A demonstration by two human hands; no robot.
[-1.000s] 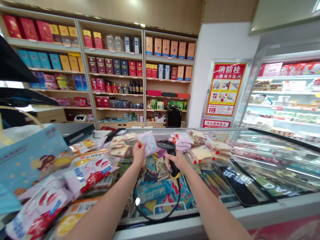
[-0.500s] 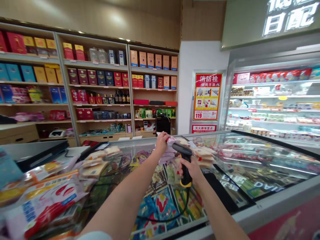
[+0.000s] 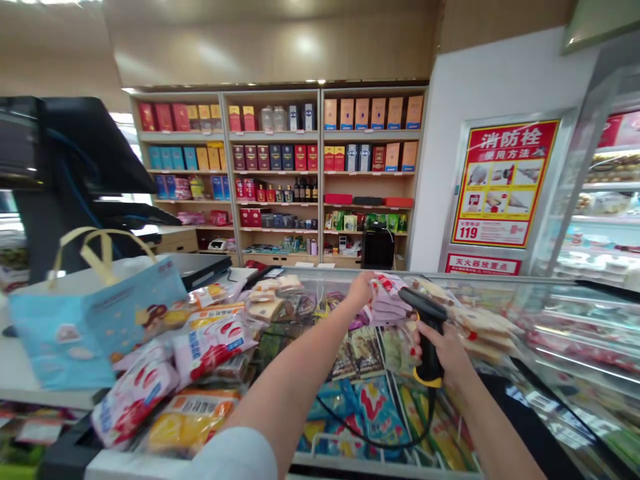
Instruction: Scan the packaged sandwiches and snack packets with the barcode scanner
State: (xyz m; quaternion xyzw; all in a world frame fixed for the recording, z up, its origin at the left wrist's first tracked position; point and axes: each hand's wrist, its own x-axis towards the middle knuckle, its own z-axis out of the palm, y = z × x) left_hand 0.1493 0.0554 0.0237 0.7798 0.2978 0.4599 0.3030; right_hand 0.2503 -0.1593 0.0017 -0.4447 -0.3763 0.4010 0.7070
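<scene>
Wrapped round the handle of a black and yellow barcode scanner [image 3: 429, 343], my right hand [image 3: 453, 350] holds it upright over the glass top of a freezer. The scanner's head points left, close to a pink, white and red food packet [image 3: 384, 285]. My left hand [image 3: 361, 291] is closed on the near-left edge of that packet; its fingertips are partly hidden. The packet lies at the top of a lilac pile. From the scanner a black cable [image 3: 373, 443] loops down to the left across the glass.
To the left, several bagged foods [image 3: 213, 347] are heaped beside a blue carrier bag [image 3: 95, 320]. Behind them stands a dark checkout monitor [image 3: 95, 143]. Packs of flat pale food [image 3: 483, 327] lie right of the scanner. Shelves of boxes [image 3: 275, 157] line the back wall.
The view has swung left, bringing the blue bag and monitor into sight. My left hand still grips the packet, whose red and white face shows more. The scanner stays in my right hand.
</scene>
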